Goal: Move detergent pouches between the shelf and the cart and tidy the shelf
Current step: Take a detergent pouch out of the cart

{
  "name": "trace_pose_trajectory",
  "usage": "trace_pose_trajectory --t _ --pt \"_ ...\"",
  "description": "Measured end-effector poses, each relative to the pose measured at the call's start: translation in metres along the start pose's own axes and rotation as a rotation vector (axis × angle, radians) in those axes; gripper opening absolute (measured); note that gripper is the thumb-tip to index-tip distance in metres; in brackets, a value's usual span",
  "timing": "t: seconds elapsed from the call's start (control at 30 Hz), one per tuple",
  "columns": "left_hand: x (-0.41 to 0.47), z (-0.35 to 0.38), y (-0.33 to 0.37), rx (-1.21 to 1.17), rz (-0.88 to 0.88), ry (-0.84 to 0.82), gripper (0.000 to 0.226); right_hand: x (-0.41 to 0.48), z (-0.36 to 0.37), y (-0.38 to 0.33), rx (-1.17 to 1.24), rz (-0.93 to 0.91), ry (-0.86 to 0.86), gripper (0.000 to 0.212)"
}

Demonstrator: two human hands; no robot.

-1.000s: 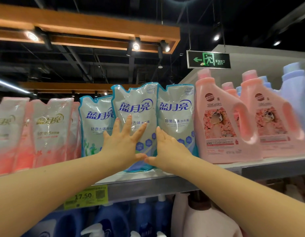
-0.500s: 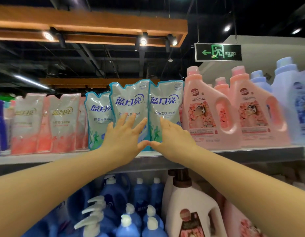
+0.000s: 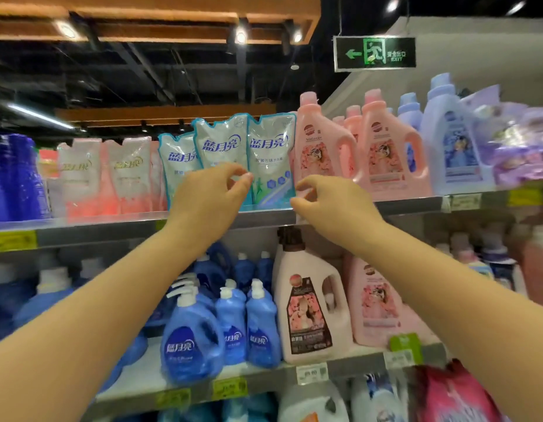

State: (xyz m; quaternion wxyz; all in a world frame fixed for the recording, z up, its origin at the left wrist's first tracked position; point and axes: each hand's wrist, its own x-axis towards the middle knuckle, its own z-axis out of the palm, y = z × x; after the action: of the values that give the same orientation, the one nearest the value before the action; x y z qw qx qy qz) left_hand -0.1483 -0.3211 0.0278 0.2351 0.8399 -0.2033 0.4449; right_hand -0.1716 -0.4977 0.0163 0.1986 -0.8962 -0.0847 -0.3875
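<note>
three white plastic detergent pouches with teal edges and blue lettering (image 3: 224, 138) stand upright in a tight row on the top metal shelf (image 3: 81, 231). the left pouch (image 3: 177, 166) is partly tucked behind the middle pouch (image 3: 218, 150), and the right pouch (image 3: 271, 159) sits just beside a tall pink plastic jug with a pink cap (image 3: 320, 150). both bare arms reach up towards them. the left hand (image 3: 208, 196) is in front of the lower half of the middle pouch, fingers curled in loosely, thumb and forefinger almost meeting with nothing visible between them. the right hand (image 3: 328, 205) hangs by the bottom right corner of the right pouch, fingers also loosely curled and holding nothing i can see (can't tell if the fingertips actually touch the plastic, it's a bit blurry there). left of the row are pale pink and white pouches (image 3: 78, 175), and further right there's a second pink jug (image 3: 389, 153) and a lilac bottle (image 3: 449, 141). the shelf below has blue detergent bottles with white caps (image 3: 188, 342) and a pale pink jug with a dark label (image 3: 309, 306). a green exit sign (image 3: 374, 53) hangs from the ceiling.
</note>
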Motion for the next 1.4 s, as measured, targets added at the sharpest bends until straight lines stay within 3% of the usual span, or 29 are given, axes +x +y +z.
trace_pose_trajectory --t 0.2,0.37,0.53,0.83,1.1,1.4 --pt "-0.094 0.006 0.089 -0.304 0.002 -0.024 0.031 -0.108 -0.047 0.01 0.119 0.074 0.098 0.028" --pt "-0.159 0.034 0.176 -0.489 -0.011 -0.138 0.014 -0.2 -0.09 0.052 0.258 0.211 0.178 0.023" --pt "-0.221 0.091 0.287 -0.709 -0.025 -0.313 0.032 -0.297 -0.138 0.131 0.302 0.479 0.302 0.021" --pt "-0.345 0.221 0.507 -0.95 -0.025 -0.751 0.042 -0.478 -0.245 0.306 0.093 1.019 0.441 0.021" --pt "-0.424 0.322 0.609 -0.92 0.133 -1.079 0.049 -0.592 -0.262 0.4 0.034 1.429 0.491 0.03" --pt "-0.513 0.47 0.646 -0.702 0.354 -1.478 0.069 -0.674 -0.195 0.507 0.04 1.811 0.561 0.05"
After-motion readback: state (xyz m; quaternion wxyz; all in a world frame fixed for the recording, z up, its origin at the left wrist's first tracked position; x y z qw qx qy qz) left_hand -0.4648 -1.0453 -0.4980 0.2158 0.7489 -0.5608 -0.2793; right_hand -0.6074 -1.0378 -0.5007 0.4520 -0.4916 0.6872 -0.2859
